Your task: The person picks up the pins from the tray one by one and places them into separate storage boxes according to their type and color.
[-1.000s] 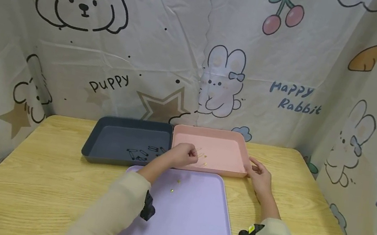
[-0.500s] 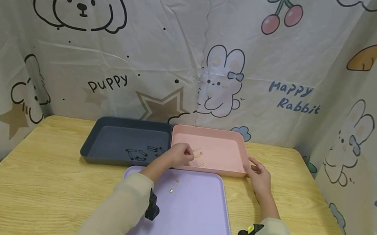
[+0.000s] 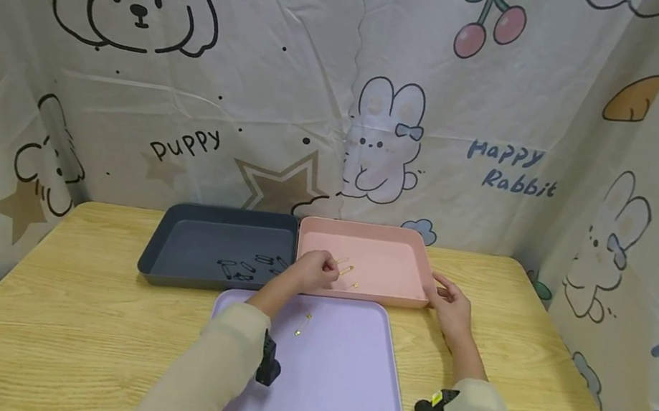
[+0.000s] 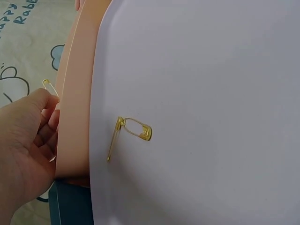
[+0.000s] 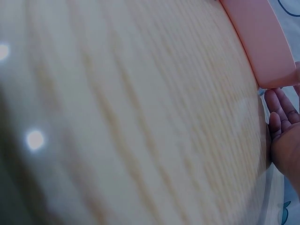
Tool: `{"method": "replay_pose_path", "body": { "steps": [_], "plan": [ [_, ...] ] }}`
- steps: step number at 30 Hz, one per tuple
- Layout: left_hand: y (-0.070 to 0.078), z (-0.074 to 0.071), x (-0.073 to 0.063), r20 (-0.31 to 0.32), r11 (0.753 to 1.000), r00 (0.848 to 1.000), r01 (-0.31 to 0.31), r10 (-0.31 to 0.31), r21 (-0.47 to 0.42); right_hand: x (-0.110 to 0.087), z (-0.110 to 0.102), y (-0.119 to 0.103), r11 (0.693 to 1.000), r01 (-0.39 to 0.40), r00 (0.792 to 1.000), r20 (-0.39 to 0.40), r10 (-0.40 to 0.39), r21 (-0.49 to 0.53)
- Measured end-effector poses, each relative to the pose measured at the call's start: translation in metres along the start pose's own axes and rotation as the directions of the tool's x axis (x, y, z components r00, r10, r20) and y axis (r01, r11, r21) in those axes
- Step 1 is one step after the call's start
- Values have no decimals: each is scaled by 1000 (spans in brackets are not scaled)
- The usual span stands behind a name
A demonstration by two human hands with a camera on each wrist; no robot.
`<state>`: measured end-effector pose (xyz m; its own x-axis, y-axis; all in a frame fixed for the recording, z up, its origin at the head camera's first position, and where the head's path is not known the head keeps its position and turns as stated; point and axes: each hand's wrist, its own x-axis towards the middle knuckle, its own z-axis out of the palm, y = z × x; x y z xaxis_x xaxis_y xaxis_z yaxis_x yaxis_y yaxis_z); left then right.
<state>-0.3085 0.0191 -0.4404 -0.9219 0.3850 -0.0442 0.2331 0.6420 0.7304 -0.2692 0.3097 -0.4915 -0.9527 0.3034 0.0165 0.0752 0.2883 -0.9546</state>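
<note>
My left hand (image 3: 317,272) is over the near left part of the pink tray (image 3: 401,265), fingers curled in. In the left wrist view a gold safety pin (image 4: 49,87) pokes up past that hand (image 4: 26,140), pinched at fingertips that are partly hidden. Another gold safety pin (image 3: 354,285) lies in the pink tray. Two more gold safety pins (image 4: 144,132) meet end to end on the lilac tray (image 3: 333,381), below the left forearm. At the pink tray's near right corner my right hand (image 3: 451,307) touches the wall with loosely extended fingers.
Left of the pink tray stands a dark grey tray (image 3: 191,248) holding several black safety pins (image 3: 247,267). All three trays sit on a wooden table (image 3: 55,319). A printed curtain (image 3: 297,84) hangs behind its far edge and along the sides.
The left hand has edged slightly left and back over the pink tray, its fingers staying curled. My right hand has stayed at the tray corner. The view has shifted slightly.
</note>
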Motion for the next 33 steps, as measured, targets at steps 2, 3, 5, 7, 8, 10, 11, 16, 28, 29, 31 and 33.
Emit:
{"method": "replay_pose_path", "body": {
  "steps": [2,3,5,7,8,10,11,16,28,29,31,33],
  "plan": [
    [-1,1,0,-3,1000,1000,-1,1,4,0,0,-1,1000,2,1000,-1,-2,3],
    [-1,1,1,-5,1000,1000,0,0,3,-1,1,-1,1000,1,1000,-1,-1,3],
    [-1,2,1,-10,1000,1000,4,-4,-1,-1,1,-1,1000,-1,1000,0,1,3],
    [-1,2,1,-16,1000,1000,13,-13,-12,-1,0,-2,1000,-5,1000,-1,5,5],
    [-1,2,1,-20,1000,1000,17,-17,-16,-1,0,-2,1000,-6,1000,-1,6,6],
    [0,1,0,-23,999,999,26,-26,-27,-1,1,-2,1000,-5,1000,1,5,7],
    [0,1,0,-24,999,999,30,-31,-32,-1,1,-2,1000,-4,1000,0,4,9],
    [0,-2,0,-16,999,999,31,-32,-35,0,0,-1,1000,4,1000,11,-4,13],
    [-1,-21,-13,-28,997,999,-38,40,62,0,0,-1,1000,7,1000,19,-7,-3],
    [-2,-22,-15,-26,997,999,-45,47,68,0,0,-1,1000,7,1000,21,-7,-8],
    [-4,-25,-18,-20,996,998,-53,55,77,-1,0,0,1000,6,1000,24,-5,-16],
    [-7,-26,-19,-17,994,998,-55,57,93,-1,0,0,1000,-1,1000,22,1,-18]
  ]
}}
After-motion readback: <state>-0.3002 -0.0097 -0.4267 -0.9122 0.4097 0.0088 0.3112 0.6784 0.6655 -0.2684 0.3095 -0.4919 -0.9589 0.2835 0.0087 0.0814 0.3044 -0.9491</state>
